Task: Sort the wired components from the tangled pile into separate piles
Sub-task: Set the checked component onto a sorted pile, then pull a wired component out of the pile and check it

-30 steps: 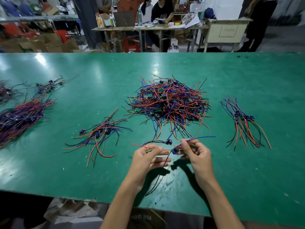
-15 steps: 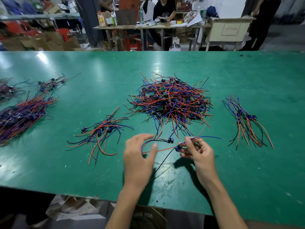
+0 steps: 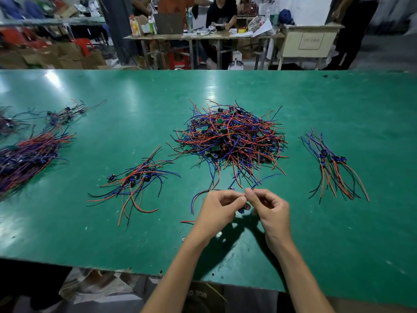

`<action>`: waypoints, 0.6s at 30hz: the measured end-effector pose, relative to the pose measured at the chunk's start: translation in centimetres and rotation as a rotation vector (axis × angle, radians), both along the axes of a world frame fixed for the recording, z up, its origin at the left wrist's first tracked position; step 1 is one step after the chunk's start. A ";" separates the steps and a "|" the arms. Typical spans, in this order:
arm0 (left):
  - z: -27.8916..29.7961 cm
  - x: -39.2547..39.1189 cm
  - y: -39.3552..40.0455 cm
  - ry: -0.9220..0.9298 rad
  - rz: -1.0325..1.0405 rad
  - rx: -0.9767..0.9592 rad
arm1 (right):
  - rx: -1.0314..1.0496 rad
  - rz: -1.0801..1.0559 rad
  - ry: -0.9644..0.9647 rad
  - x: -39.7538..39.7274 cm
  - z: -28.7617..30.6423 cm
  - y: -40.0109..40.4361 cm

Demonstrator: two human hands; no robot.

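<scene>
– Where's the component being sorted?

– A small blue part [image 3: 244, 208] sits between both hands, just above the green table [image 3: 338, 222], in front of the tangle [image 3: 230, 138]. The left hand [image 3: 216, 213] has its fingers curled, pinching its wires; the right hand [image 3: 269, 211] is curled too, pinching a blue wire [image 3: 265, 178] that rises toward the tangle.

– And the sorted piles?

– A small pile [image 3: 135, 179] lies left of the hands, another [image 3: 334, 166] well to the right. A big bundle [image 3: 29, 157] lies at the far left edge, with a thin cluster [image 3: 65, 114] behind it.

– Any containers?

– Only cardboard boxes [image 3: 67, 57] beyond the table; their contents can't be made out.
</scene>
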State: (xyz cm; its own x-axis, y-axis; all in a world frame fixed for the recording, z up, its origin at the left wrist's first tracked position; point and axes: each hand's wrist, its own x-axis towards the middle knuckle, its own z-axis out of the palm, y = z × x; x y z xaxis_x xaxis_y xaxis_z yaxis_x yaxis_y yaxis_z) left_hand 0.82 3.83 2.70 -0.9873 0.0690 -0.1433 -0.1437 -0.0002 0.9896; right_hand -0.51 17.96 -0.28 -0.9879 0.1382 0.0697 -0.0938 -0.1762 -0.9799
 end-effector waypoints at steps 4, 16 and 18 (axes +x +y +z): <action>-0.5 0.0 0.1 0.026 0.087 0.023 | 0.032 -0.007 0.028 0.1 0.1 -0.1; -1.8 0.6 0.1 0.031 0.098 0.115 | 0.025 0.133 0.032 0.2 0.3 0.3; -2.0 0.6 -0.1 0.035 0.087 0.108 | 0.025 0.146 0.031 0.2 0.2 0.5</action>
State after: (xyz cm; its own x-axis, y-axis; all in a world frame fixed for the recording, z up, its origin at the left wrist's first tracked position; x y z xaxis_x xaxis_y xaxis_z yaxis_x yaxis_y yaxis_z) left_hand 1.43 3.76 0.71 -0.9945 -0.0036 -0.1049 -0.1038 -0.1182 0.9875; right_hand -0.33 18.42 -0.07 -0.9948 -0.0088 0.1017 -0.0988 -0.1656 -0.9812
